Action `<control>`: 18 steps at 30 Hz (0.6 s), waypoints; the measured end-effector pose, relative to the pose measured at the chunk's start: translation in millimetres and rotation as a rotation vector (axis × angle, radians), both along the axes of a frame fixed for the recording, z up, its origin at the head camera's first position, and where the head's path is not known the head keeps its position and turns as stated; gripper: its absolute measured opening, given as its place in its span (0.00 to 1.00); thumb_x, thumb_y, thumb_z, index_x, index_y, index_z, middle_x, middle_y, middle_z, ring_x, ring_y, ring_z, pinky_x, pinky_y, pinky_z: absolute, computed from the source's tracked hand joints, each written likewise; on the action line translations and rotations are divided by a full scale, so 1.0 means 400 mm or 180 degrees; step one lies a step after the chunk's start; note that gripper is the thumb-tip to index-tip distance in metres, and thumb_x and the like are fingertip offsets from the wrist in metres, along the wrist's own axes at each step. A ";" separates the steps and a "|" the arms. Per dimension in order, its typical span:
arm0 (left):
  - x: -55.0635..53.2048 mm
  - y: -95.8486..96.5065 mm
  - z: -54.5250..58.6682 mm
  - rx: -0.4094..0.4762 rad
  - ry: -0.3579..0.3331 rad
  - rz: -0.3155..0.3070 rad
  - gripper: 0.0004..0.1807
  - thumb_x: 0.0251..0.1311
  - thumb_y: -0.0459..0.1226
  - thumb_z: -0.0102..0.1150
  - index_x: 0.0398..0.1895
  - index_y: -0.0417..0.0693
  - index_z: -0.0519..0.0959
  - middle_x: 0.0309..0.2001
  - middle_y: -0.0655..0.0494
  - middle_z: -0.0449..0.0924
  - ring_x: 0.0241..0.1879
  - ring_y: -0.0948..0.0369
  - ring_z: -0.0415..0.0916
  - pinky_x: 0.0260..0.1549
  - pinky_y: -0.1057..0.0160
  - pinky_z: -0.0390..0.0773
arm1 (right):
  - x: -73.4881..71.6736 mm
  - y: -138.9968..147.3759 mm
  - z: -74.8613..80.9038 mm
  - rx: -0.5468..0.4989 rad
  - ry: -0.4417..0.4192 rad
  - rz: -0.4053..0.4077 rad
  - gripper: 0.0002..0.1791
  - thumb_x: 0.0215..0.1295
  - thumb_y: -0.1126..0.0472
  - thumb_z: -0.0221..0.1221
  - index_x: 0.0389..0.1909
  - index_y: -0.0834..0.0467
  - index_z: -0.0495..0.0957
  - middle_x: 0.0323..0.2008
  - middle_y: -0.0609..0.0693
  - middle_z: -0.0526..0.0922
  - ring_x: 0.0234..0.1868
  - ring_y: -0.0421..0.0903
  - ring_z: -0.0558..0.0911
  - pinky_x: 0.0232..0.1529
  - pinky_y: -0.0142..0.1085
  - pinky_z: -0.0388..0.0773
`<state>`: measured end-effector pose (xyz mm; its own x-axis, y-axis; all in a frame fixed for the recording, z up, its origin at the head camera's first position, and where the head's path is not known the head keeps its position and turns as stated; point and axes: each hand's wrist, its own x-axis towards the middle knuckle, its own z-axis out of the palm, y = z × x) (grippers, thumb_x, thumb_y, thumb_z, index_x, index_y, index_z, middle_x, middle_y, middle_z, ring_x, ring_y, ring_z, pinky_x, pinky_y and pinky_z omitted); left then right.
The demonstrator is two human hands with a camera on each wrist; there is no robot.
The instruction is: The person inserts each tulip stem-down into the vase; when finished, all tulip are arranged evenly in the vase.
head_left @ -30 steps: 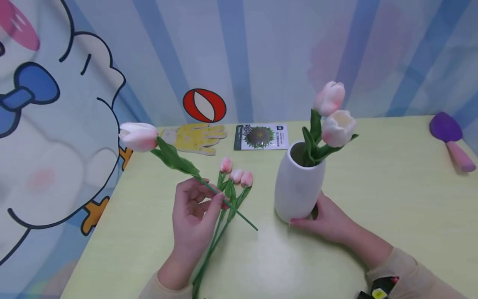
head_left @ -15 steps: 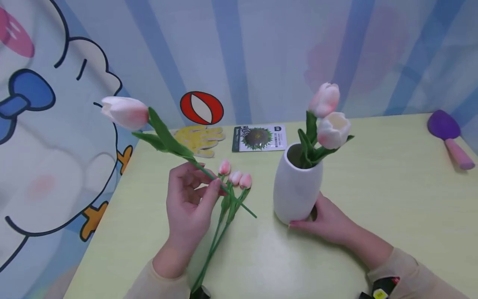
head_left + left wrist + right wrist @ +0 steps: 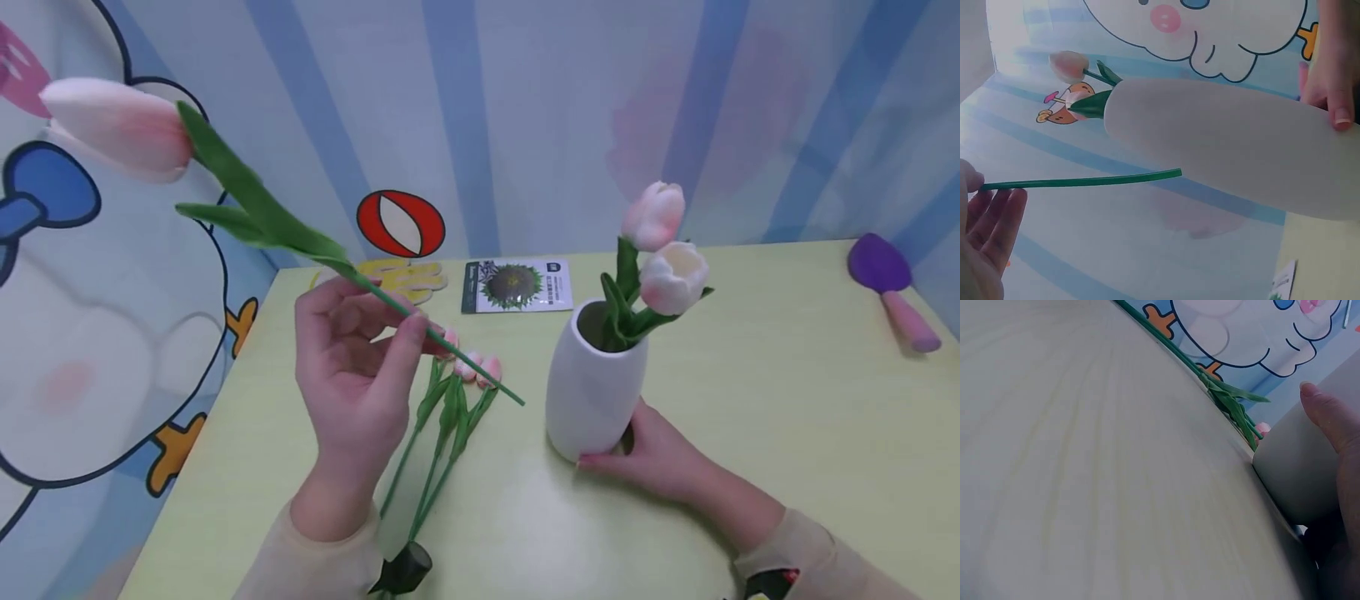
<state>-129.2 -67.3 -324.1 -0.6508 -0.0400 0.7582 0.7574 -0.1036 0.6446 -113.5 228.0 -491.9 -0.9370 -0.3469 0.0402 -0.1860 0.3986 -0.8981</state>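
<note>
My left hand [image 3: 356, 367] pinches the green stem of a pale pink tulip [image 3: 123, 129] between thumb and fingers. Its bloom points up and left, and the cut end of the stem slants down toward a white vase [image 3: 596, 396]. Low on that vase, my right hand [image 3: 663, 458] grips the base, thumb across the front; its other fingers are hidden behind. Two tulips [image 3: 675, 275] stand in the vase, leaning right. In the left wrist view, the held stem [image 3: 1085, 182] runs from the fingertips to overlap the vase wall [image 3: 1210, 144].
Several loose tulips [image 3: 450, 408] lie on the pale yellow table [image 3: 765, 367], partly behind my left forearm. Along the back are a yellow glove [image 3: 412, 279], a seed packet [image 3: 517, 286] and a purple trowel with a pink handle [image 3: 881, 267]. A printed curtain [image 3: 540, 125] hangs behind.
My left hand has risen and moved left with the tulip, whose bloom swings higher and nearer the camera. The right hand and the vase have stayed in place.
</note>
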 end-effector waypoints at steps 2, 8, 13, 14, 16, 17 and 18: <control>-0.003 0.012 0.011 0.0058 0.0015 -0.0040 0.22 0.62 0.20 0.61 0.56 0.26 0.63 0.38 0.50 0.83 0.33 0.56 0.86 0.33 0.58 0.89 | 0.001 0.001 0.000 0.0023 -0.0015 -0.0005 0.49 0.53 0.48 0.79 0.72 0.47 0.63 0.65 0.45 0.77 0.66 0.48 0.76 0.69 0.44 0.70; -0.004 0.043 0.036 0.0075 -0.0060 0.0014 0.21 0.62 0.21 0.59 0.56 0.29 0.65 0.38 0.51 0.82 0.32 0.56 0.85 0.30 0.57 0.89 | 0.005 0.003 0.000 0.0035 -0.0006 -0.0037 0.49 0.51 0.48 0.80 0.71 0.45 0.63 0.64 0.42 0.77 0.65 0.45 0.76 0.69 0.45 0.71; 0.002 0.050 0.051 0.0126 -0.0123 0.0079 0.20 0.62 0.21 0.59 0.56 0.34 0.67 0.37 0.49 0.82 0.30 0.55 0.84 0.29 0.56 0.89 | 0.000 0.000 0.002 -0.0024 0.0036 0.0023 0.48 0.51 0.49 0.80 0.71 0.44 0.64 0.64 0.41 0.77 0.66 0.45 0.76 0.69 0.41 0.71; 0.003 0.051 0.053 0.0136 -0.0126 0.0072 0.20 0.62 0.21 0.59 0.56 0.33 0.67 0.37 0.49 0.81 0.30 0.54 0.84 0.29 0.57 0.89 | 0.000 0.000 0.001 -0.0023 0.0039 0.0026 0.48 0.51 0.49 0.80 0.71 0.44 0.64 0.64 0.40 0.77 0.66 0.45 0.76 0.69 0.41 0.71; 0.005 0.052 0.058 0.0163 -0.0120 0.0047 0.20 0.62 0.21 0.59 0.56 0.34 0.67 0.36 0.49 0.81 0.29 0.55 0.84 0.29 0.57 0.89 | 0.000 0.001 0.000 -0.0023 0.0033 0.0028 0.48 0.51 0.49 0.80 0.71 0.44 0.64 0.64 0.40 0.78 0.66 0.45 0.76 0.69 0.42 0.71; 0.006 0.053 0.061 0.0185 -0.0111 0.0037 0.20 0.62 0.21 0.59 0.56 0.34 0.67 0.36 0.48 0.82 0.29 0.55 0.84 0.29 0.57 0.89 | 0.000 0.002 -0.001 -0.0015 0.0042 0.0031 0.48 0.52 0.49 0.80 0.71 0.44 0.64 0.64 0.41 0.78 0.66 0.45 0.76 0.69 0.43 0.71; 0.007 0.053 0.064 0.0221 -0.0094 0.0023 0.20 0.62 0.21 0.59 0.55 0.34 0.67 0.36 0.48 0.82 0.29 0.54 0.84 0.28 0.56 0.89 | 0.000 0.003 -0.002 -0.0012 0.0046 0.0029 0.47 0.52 0.49 0.80 0.71 0.45 0.64 0.64 0.41 0.78 0.66 0.45 0.76 0.69 0.45 0.71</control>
<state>-126.3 -45.9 -298.5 -0.6723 -0.0967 0.7339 0.7391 -0.1435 0.6582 -113.6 229.3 -492.7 -0.9331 -0.3554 0.0548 -0.2025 0.3935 -0.8967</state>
